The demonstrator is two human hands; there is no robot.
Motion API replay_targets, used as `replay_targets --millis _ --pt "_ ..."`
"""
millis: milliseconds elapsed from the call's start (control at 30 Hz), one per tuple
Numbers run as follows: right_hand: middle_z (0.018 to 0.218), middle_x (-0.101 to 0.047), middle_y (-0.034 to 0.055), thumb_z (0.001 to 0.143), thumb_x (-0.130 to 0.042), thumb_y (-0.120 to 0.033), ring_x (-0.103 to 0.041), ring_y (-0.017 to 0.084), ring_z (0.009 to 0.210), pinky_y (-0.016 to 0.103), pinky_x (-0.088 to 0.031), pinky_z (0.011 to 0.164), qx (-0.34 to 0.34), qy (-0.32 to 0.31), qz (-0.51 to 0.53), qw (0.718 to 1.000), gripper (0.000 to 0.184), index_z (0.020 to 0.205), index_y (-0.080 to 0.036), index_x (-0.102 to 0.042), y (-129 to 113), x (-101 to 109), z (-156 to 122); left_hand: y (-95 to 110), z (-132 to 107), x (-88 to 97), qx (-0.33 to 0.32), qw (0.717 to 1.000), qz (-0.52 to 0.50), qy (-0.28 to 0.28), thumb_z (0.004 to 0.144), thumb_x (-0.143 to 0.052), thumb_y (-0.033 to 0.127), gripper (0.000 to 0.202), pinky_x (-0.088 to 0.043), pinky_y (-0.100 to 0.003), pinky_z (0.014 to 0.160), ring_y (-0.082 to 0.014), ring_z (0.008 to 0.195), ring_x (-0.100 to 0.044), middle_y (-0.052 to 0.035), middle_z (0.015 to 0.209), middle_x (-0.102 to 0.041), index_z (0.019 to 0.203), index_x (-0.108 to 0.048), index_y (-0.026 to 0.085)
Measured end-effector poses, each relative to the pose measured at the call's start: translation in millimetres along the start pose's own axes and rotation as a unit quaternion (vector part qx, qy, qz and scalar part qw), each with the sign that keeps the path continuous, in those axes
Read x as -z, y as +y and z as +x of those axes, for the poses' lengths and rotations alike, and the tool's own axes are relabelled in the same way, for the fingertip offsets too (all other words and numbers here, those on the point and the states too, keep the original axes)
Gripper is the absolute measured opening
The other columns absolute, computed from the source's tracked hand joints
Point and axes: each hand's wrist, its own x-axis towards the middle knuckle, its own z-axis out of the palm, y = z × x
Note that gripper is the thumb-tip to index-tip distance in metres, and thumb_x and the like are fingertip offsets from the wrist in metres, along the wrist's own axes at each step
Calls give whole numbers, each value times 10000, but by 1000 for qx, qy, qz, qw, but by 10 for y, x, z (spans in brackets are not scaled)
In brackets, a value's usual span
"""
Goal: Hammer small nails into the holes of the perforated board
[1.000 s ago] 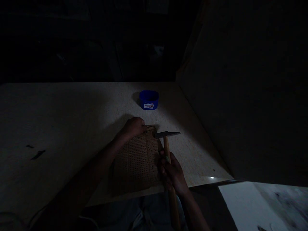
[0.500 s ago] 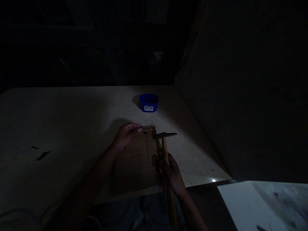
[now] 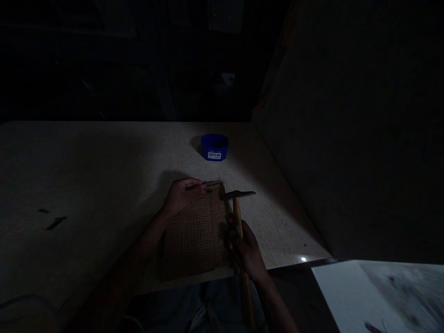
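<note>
A piece of brown cardboard (image 3: 196, 236), dotted with rows of small dark holes or marks, lies at the table's front edge. My right hand (image 3: 246, 249) is wrapped round the wooden handle of a hammer (image 3: 237, 210). Its dark metal head is over the cardboard's upper right edge. At the cardboard's top edge, my left hand (image 3: 183, 195) has thumb and fingers pinched together. What they hold, if anything, is too small and dim to name. Small dark bits (image 3: 208, 190) show on the cardboard beside those fingertips.
A blue plastic container (image 3: 214, 148) with a white label stands behind the cardboard. Two dark scraps (image 3: 56, 223) lie on the table at left. A dark upright panel (image 3: 347, 138) borders the table on the right. Below it is a white surface (image 3: 340, 286). The light is very dim.
My left fingers have shifted slightly at the cardboard's top edge, and the dark bits beside them show more clearly. The hammer and my right hand stay almost where they were.
</note>
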Motion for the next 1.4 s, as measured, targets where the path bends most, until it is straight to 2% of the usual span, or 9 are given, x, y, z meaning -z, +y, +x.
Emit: replay_targets --millis 133,233,467,867,1033,1400 --pt "684 -521 -89 918 -615 -511 -419 55 328 180 -364 280 15 12 -7 1000 459 1251 -218 -494 28 12 10 -68 42 45 -126 984 123 25 759 -777 494 264 -539 -376 868 -231 922 -693 -59 906 -772 806 -792 235" --pt "675 -510 -96 917 -617 -515 -403 50 323 175 -344 278 11 11 -3 1000 449 1236 -221 -500 23 -1 10 -140 62 58 -155 971 182 20 811 -741 460 224 -514 -368 845 -223 894 -669 -51 860 -746 820 -801 244" --pt "677 -533 -100 906 -629 -526 -387 40 292 166 -330 260 7 9 6 1000 474 1244 -229 -478 -30 -30 1 -233 49 27 -158 959 236 16 856 -708 429 186 -479 -375 897 -220 915 -652 -32 888 -742 854 -811 273" --pt "666 -529 -100 891 -637 -527 -392 48 290 179 -338 257 3 24 -6 1000 479 1231 -224 -490 -42 -43 -3 -251 23 -24 -126 967 222 18 855 -708 394 157 -505 -361 888 -218 927 -654 -30 897 -746 855 -820 284" --pt "647 -511 -107 872 -660 -494 -396 47 291 177 -333 260 9 31 -5 999 444 1188 -219 -511 -60 -56 -5 -284 3 -9 -148 956 250 27 886 -687 409 183 -506 -357 886 -216 951 -661 -35 943 -749 923 -821 290" --pt "653 -513 -110 884 -627 -529 -378 41 291 164 -338 249 2 19 -4 1000 472 1211 -225 -474 -44 -41 -5 -263 -24 2 -167 950 263 25 889 -693 346 131 -479 -406 957 -227 970 -648 -28 929 -753 894 -811 289"
